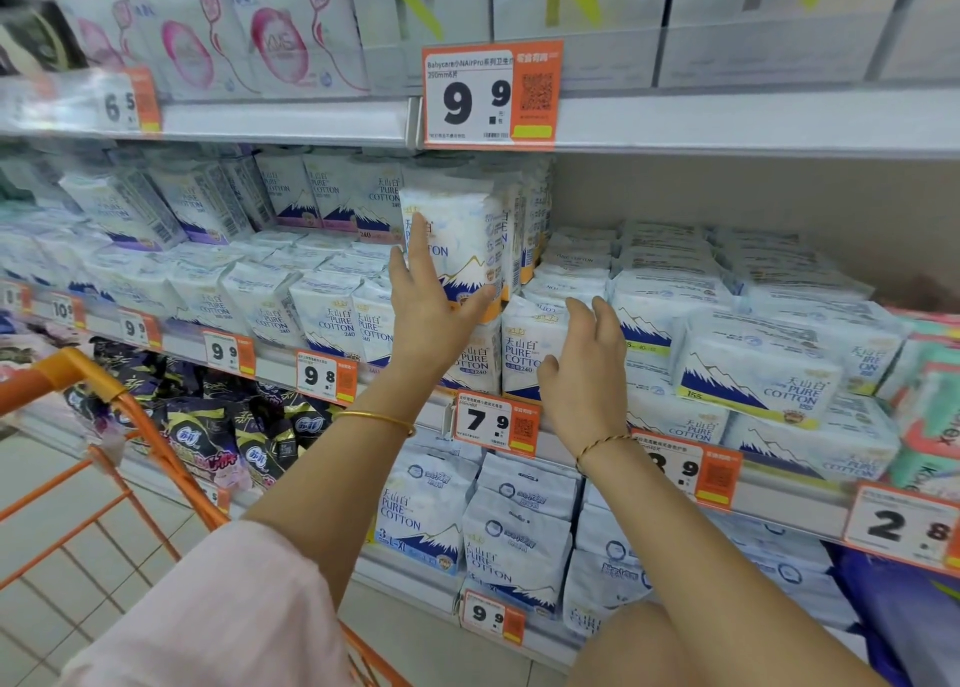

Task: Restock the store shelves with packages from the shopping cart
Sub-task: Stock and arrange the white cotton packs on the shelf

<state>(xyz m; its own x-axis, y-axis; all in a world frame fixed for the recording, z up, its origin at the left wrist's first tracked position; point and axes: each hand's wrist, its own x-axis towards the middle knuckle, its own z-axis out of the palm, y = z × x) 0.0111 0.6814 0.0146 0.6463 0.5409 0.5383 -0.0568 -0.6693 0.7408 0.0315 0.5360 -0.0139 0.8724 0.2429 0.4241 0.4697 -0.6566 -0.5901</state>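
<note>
Left hand touching upright pack, PURE COTTON

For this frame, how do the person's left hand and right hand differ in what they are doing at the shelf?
The left hand lies higher, fingers straight against the upright pack. The right hand sits lower, fingers loosely curled before a lower pack, gripping nothing. The left wrist wears a plain bangle, the right a twisted bracelet. Both reach toward the same shelf.
</note>
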